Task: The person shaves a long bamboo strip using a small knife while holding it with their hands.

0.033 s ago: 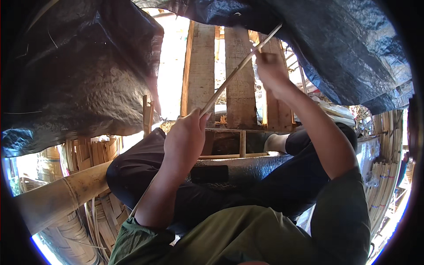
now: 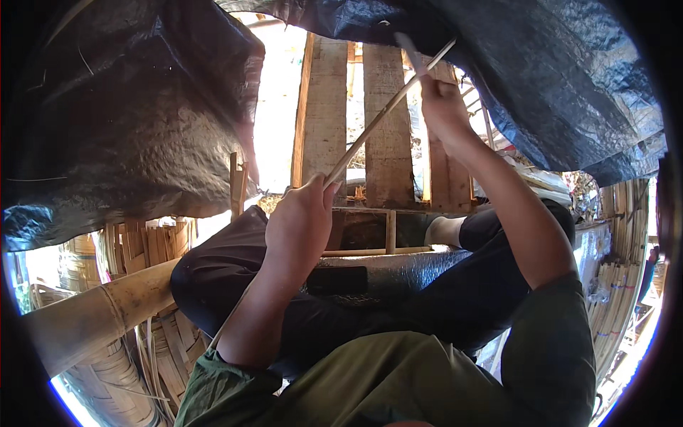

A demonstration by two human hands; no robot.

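Observation:
My left hand (image 2: 299, 224) is closed around a long, thin stick (image 2: 380, 117), which looks like split bamboo. From that fist the stick slants up and away to the right, its far tip against the dark sheeting. My right hand (image 2: 446, 114) grips a knife (image 2: 410, 51) by its handle, which the fingers mostly hide. The blade is smeared by motion and points up and away, close beside the upper part of the stick. Whether blade and stick touch, I cannot tell. My crossed legs lie below both hands.
Upright wooden planks (image 2: 388, 128) stand ahead with gaps between them. Dark plastic sheets (image 2: 135, 128) hang at left and upper right. A thick bamboo pole (image 2: 107, 309) juts in at left. Bundled bamboo strips (image 2: 613, 299) stand at right. A flat black object (image 2: 337, 280) lies near my lap.
My right hand has shifted slightly to the right, and the knife blade now shows above it, off the stick's line. My left hand and the stick have hardly moved.

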